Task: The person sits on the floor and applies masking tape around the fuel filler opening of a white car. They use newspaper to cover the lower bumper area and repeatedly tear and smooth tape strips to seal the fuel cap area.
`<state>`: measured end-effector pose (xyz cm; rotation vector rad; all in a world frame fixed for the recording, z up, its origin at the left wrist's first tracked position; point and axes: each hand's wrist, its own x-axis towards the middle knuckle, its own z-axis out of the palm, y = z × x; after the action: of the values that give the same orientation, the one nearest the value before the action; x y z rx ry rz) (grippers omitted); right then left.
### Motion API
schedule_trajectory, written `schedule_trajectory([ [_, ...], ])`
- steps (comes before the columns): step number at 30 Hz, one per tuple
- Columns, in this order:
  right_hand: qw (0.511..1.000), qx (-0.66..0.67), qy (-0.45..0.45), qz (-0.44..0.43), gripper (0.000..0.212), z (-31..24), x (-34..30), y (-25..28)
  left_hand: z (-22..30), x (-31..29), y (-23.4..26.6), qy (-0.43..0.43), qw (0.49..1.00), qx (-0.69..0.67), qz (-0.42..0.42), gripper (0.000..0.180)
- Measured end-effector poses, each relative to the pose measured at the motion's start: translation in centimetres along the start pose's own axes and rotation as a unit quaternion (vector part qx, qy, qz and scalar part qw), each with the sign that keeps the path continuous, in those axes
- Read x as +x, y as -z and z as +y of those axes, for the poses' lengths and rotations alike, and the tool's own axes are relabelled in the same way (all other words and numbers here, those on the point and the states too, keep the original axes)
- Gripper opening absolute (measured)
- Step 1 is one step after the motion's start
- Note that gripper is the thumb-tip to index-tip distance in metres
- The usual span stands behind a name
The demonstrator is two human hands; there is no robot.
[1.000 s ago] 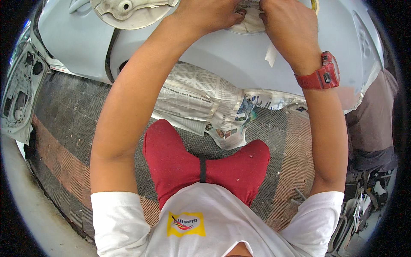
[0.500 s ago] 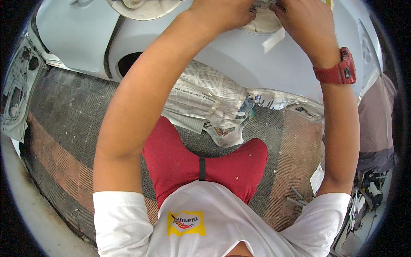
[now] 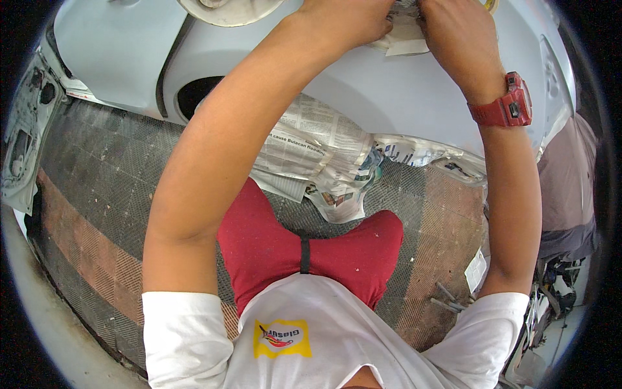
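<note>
Two hands, both at the top of the view on one pale grey car body panel (image 3: 414, 97). Left hand (image 3: 350, 23): fingers curled down onto a wad of masking paper (image 3: 405, 39), pinching its left edge. Right hand (image 3: 457, 32): fingers bent over the same wad from the other side, closed on its right edge. The paper lies between the two hands, pressed flat against the panel; its upper part runs out of view, so how far it reaches cannot be told.

One red wristwatch (image 3: 508, 107) on the right wrist, just below that hand. One round dark opening (image 3: 197, 94) in the panel, well to the left of the left hand and lower. One cream round part (image 3: 230, 10) at the top edge, left of the left hand. One bundle of crumpled newspaper (image 3: 317, 155) tucked under the panel's lower edge, below both hands and between the forearms. One grey metal part with holes (image 3: 23, 136), far left. Chequered floor (image 3: 97, 194) beneath, with two metal rods (image 3: 447, 298) beside the right elbow.
</note>
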<state>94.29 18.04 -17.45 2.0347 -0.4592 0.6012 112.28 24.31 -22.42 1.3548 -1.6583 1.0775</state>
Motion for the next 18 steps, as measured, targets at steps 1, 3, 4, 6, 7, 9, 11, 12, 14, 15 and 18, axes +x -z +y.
schedule_trajectory([
  [1, 1.0, -0.004, -0.002, -0.009, 0.007, 0.0, 0.2, -0.1, 0.0, 0.0, 0.0, 0.003, 1.0, 0.002, -0.006, 0.061],
  [3, 1.0, -0.013, -0.006, -0.028, 0.006, 0.1, 0.5, -0.2, 0.0, 0.1, 0.0, 0.007, 1.0, 0.008, -0.014, 0.06],
  [4, 1.0, -0.006, 0.001, -0.016, 0.006, 0.1, 0.5, -0.2, 0.1, 0.2, 0.0, 0.008, 1.0, 0.011, -0.015, 0.058],
  [6, 1.0, 0.008, 0.014, 0.01, 0.005, 0.1, 0.5, -0.2, 0.1, 0.4, 0.1, 0.013, 0.999, 0.015, -0.025, 0.057],
  [7, 1.0, 0.01, 0.012, 0.015, 0.006, 0.1, 0.6, -0.2, 0.1, 0.4, 0.2, 0.016, 0.999, 0.015, -0.033, 0.056],
  [9, 1.0, 0.012, 0.007, 0.023, 0.006, 0.0, 0.6, -0.2, 0.2, 0.5, 0.4, 0.02, 0.999, 0.019, -0.046, 0.056],
  [11, 0.999, 0.012, -0.001, 0.031, 0.006, -0.2, 0.3, -0.1, 0.3, 0.5, 0.5, 0.021, 0.998, 0.025, -0.057, 0.056],
  [12, 0.999, 0.012, -0.005, 0.034, 0.006, -0.2, 0.3, -0.1, 0.3, 0.5, 0.5, 0.021, 0.998, 0.03, -0.059, 0.056],
  [14, 0.998, 0.008, 0.021, 0.059, 0.005, -0.2, 0.6, -0.1, 0.4, 0.4, 0.6, 0.021, 0.997, 0.041, -0.064, 0.057],
  [15, 0.997, 0.006, 0.034, 0.071, 0.005, -0.1, 0.7, -0.1, 0.5, 0.6, 0.5, 0.026, 0.996, 0.055, -0.059, 0.058],
  [18, 1.0, 0.018, 0.008, 0.013, 0.005, -0.1, 0.6, 0.1, 0.8, 1.1, 0.3, 0.046, 0.996, 0.064, -0.052, 0.059],
])
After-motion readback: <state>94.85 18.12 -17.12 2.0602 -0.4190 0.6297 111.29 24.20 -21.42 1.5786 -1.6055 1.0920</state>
